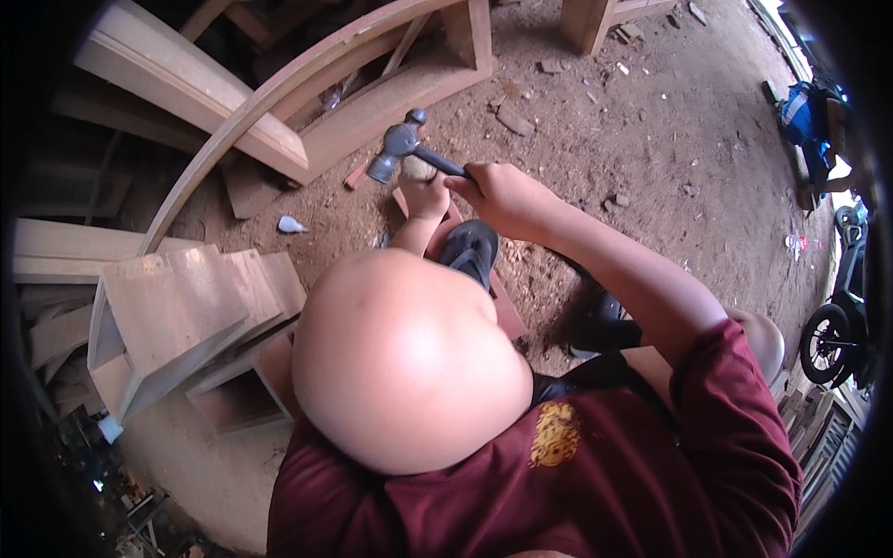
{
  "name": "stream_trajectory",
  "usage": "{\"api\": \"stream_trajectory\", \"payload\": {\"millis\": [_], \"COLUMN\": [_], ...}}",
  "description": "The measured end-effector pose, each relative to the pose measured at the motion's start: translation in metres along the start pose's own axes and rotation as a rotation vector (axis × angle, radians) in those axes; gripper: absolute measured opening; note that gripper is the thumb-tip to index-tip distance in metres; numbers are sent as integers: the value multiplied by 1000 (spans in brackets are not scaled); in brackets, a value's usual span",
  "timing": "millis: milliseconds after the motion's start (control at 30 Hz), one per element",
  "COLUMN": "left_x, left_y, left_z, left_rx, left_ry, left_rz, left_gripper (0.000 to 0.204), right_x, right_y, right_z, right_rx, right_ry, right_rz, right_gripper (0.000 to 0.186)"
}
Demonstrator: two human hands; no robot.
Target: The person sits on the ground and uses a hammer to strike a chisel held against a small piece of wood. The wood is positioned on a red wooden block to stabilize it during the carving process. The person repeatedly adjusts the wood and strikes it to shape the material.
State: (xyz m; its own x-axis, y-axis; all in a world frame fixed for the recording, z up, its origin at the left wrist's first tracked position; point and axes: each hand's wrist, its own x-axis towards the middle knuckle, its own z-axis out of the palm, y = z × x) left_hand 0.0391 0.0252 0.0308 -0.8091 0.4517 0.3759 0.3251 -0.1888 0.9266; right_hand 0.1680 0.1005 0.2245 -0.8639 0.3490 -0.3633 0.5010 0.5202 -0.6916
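A ball-peen hammer (401, 141) with a dark metal head is gripped by its handle in my right hand (505, 199). Just under the hammer, the fingers of my left hand (425, 199) are closed round a pale, round-ended handle (418, 168). What lies at that handle's lower end is hidden. A reddish-brown wooden board (505, 312) runs along the ground beneath my left hand. My foot in a dark shoe (471, 249) rests on or against this board. My raised bare knee (409, 353) blocks much of the left forearm from view.
A curved wooden frame (251, 107) and thick beams (200, 84) stand at the upper left. Stacked wooden pieces (177, 298) lie at left. Chips and scraps litter the dirt floor (670, 177). At far right are a motorbike (828, 339) and a person in blue (807, 121).
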Motion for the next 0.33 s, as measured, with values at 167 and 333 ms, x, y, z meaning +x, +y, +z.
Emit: {"api": "stream_trajectory", "payload": {"millis": [167, 333], "left_x": [-1, -2], "left_y": [6, 15], "left_z": [-16, -15], "left_rx": [36, 73], "left_ry": [-17, -18], "left_rz": [-47, -13], "left_gripper": [13, 13], "right_x": [-26, -46], "right_y": [-74, -95], "right_z": [-67, -90], "right_rx": [201, 92], "right_ry": [230, 674], "right_rz": [-253, -714], "right_gripper": [43, 28]}}
